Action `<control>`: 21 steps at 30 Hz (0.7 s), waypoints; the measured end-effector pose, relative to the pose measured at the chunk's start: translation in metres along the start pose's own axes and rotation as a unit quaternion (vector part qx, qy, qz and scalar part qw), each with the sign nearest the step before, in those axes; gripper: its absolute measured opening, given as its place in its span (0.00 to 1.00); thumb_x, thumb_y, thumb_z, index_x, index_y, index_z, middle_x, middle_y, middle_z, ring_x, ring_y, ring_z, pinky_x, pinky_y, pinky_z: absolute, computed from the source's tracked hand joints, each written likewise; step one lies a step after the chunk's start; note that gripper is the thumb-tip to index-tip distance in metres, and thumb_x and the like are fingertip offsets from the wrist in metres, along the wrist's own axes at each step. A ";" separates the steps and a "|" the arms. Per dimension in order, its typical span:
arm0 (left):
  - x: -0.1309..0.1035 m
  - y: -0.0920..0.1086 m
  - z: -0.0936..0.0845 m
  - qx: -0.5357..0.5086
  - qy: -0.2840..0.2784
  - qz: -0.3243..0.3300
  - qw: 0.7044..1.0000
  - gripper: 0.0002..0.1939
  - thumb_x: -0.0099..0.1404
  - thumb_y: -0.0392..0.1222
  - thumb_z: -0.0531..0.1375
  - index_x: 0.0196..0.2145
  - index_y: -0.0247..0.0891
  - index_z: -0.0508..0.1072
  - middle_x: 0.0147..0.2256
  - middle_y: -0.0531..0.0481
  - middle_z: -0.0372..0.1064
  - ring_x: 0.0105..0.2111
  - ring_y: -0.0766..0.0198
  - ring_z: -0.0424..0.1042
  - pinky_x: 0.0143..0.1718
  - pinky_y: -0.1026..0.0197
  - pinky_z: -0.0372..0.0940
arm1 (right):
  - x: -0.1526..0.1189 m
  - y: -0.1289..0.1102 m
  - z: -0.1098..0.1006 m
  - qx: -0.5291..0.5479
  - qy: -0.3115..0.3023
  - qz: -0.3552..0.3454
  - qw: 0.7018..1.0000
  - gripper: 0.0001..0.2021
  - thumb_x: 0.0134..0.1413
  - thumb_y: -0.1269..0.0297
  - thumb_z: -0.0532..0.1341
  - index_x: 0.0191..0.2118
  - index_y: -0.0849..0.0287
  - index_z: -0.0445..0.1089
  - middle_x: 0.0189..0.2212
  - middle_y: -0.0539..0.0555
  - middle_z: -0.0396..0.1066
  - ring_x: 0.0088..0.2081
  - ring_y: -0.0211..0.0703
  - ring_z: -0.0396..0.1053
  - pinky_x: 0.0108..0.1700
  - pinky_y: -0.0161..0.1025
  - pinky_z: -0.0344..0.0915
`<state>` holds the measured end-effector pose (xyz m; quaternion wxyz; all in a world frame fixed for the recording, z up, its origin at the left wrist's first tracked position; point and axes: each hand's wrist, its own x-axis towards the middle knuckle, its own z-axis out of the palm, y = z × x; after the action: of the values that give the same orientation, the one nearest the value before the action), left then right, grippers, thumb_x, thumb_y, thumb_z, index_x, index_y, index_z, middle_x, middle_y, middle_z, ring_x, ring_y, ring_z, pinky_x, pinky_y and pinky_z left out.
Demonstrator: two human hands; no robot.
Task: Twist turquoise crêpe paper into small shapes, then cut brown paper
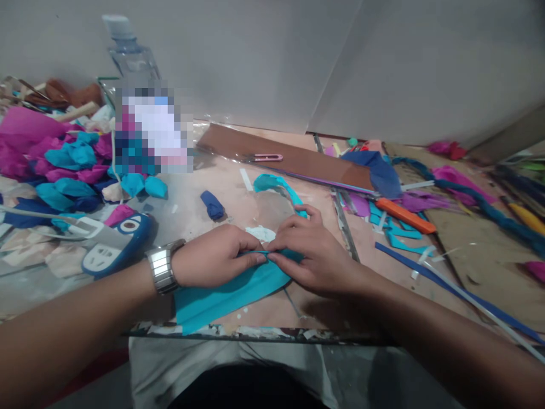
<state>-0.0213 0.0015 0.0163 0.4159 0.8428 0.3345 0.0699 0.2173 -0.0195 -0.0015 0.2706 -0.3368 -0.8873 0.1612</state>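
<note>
A sheet of turquoise crepe paper (232, 298) lies near the table's front edge, under both hands. My left hand (213, 254), with a metal watch at the wrist, pinches its upper edge between thumb and forefinger. Right beside it, my right hand (313, 253) pinches the same edge, its outer fingers loosely curled. Between the fingertips the edge looks folded or rolled thin. Behind the hands curves a turquoise paper strip (275, 183), partly hidden by the right fingers. A small navy rolled paper bud (212, 205) rests above my left hand.
Magenta, turquoise and navy paper buds (70, 165) pile up at left, near a blue-and-white cased device (119, 244) with a cable. A clear bottle (131, 57) stands behind. Further back lie brown paper (289, 162), a pink snipper (266, 158) and an orange cutter (404, 215).
</note>
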 end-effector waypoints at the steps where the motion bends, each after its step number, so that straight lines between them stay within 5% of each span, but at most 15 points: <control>1: 0.000 0.000 0.000 -0.005 0.001 0.001 1.000 0.20 0.75 0.48 0.54 0.31 0.35 0.76 0.25 0.54 0.67 0.26 0.67 0.61 0.28 0.64 0.54 | 0.000 0.000 0.000 0.002 0.003 -0.003 1.000 0.06 0.66 0.64 0.63 0.40 0.53 0.78 0.33 0.48 0.79 0.41 0.43 0.73 0.67 0.55 0.46; 15: 0.002 -0.003 -0.005 -0.178 -0.062 -0.059 0.980 0.10 0.65 0.34 0.53 0.35 0.34 0.75 0.26 0.57 0.63 0.27 0.68 0.59 0.30 0.65 0.57 | -0.001 0.002 -0.001 -0.042 0.035 -0.066 0.996 0.05 0.67 0.65 0.63 0.42 0.50 0.78 0.34 0.46 0.82 0.42 0.43 0.75 0.67 0.56 0.44; 21: 0.003 -0.003 -0.003 -0.173 -0.009 -0.046 0.984 0.16 0.72 0.46 0.56 0.32 0.33 0.75 0.27 0.54 0.65 0.29 0.67 0.59 0.31 0.65 0.57 | -0.001 0.002 -0.001 -0.048 0.031 -0.064 0.996 0.07 0.67 0.66 0.62 0.42 0.49 0.79 0.33 0.46 0.82 0.43 0.44 0.76 0.67 0.56 0.45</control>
<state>-0.0213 0.0063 0.0157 0.5608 0.7428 0.3519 0.1000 0.2197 -0.0188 -0.0016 0.2911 -0.2966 -0.9051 0.0900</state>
